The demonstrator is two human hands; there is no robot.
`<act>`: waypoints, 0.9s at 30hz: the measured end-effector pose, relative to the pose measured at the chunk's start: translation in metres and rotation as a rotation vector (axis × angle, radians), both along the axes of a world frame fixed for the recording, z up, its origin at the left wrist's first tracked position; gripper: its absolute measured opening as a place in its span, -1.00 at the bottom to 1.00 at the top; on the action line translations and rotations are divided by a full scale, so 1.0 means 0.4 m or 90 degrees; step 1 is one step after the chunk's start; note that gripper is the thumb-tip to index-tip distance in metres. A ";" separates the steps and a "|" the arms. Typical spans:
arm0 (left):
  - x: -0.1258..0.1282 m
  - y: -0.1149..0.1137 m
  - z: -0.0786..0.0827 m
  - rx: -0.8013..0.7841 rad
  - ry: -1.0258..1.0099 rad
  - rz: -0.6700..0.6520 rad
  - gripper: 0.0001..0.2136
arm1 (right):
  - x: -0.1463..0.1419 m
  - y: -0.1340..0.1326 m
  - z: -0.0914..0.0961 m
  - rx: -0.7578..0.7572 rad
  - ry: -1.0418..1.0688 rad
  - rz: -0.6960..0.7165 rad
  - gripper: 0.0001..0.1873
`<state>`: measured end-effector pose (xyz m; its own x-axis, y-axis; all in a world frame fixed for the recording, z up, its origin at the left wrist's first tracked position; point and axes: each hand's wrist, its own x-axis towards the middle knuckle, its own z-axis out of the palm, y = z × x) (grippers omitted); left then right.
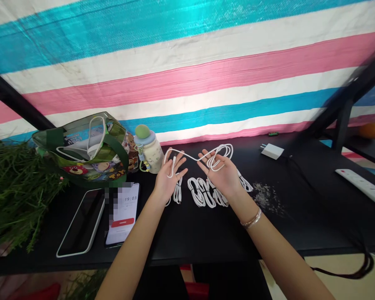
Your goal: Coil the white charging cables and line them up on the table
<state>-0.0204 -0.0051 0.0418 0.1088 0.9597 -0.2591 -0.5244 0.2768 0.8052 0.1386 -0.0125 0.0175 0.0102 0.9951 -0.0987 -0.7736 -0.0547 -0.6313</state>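
Note:
A white charging cable [187, 155] stretches between my two upturned hands above the black table. My left hand [166, 179] holds one end of it, with a plug lying over the loosely spread fingers. Loose loops of the same cable rest across the fingers of my right hand [223, 175], which is palm up with its fingers apart. Below and between the hands lie several coiled white cables [201, 192], bound with dark ties. Another tied cable bundle [177, 189] lies just beside my left hand. My right hand and wrist partly cover the coils under them.
To the left are a white-edged phone [81, 225], a lit phone [123, 216], a clear green bag [90, 158] and a lidded bottle [151, 152]. Leafy greenery [15, 196] fills the left edge. Rightward are a white charger [272, 151], pale crumbs [268, 198] and a power strip [362, 185].

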 end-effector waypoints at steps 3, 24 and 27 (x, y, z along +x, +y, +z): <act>-0.005 0.001 0.000 0.019 -0.019 -0.008 -0.67 | 0.003 -0.002 0.000 0.041 -0.007 0.004 -0.94; 0.024 -0.013 -0.041 0.317 0.395 -0.070 -0.87 | -0.005 -0.001 0.013 0.084 -0.041 -0.047 -0.86; 0.022 -0.020 -0.043 0.414 0.614 -0.054 -0.82 | -0.021 -0.007 0.021 0.082 -0.040 -0.064 -0.82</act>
<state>-0.0115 -0.0129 0.0246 0.2050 0.9412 0.2685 0.3836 -0.3297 0.8627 0.1300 -0.0152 0.0258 0.1125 0.9931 0.0338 -0.7303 0.1057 -0.6749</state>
